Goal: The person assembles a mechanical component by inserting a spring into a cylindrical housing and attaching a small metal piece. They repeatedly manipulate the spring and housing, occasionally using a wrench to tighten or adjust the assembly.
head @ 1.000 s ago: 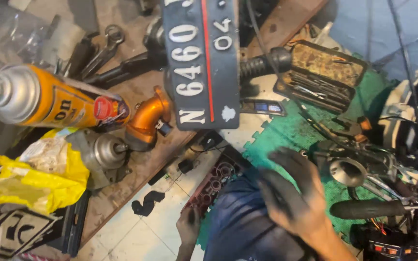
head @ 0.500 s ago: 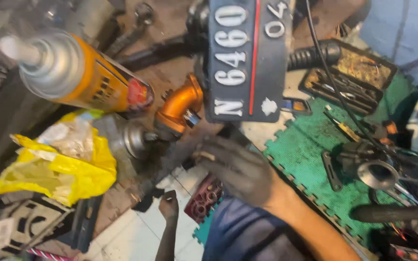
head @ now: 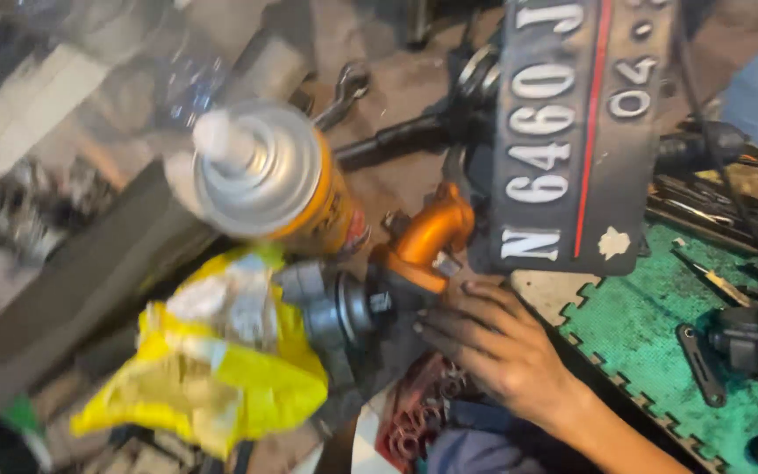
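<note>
My right hand (head: 493,351), smeared with grease, comes in from the lower right with its fingers spread. The fingertips rest on a grey and black metal engine part (head: 335,307) that joins an orange elbow pipe (head: 427,237). The hand does not clasp anything. Just above the hand hangs a black number plate (head: 572,132) with white characters and a red stripe. A silver-topped orange spray can (head: 265,175) lies left of the elbow pipe, its nozzle toward me. My left hand is out of sight.
A crumpled yellow plastic bag (head: 221,369) lies beside the grey part. A green foam mat (head: 651,325) at the right holds a dark metal part (head: 747,338) and small tools. A wrench (head: 344,92) lies on the dirty board behind. A red coiled piece (head: 414,412) sits below my hand.
The view has swung left and closer. My right hand has travelled from the green mat at the right over to the grey part beside the orange pipe.
</note>
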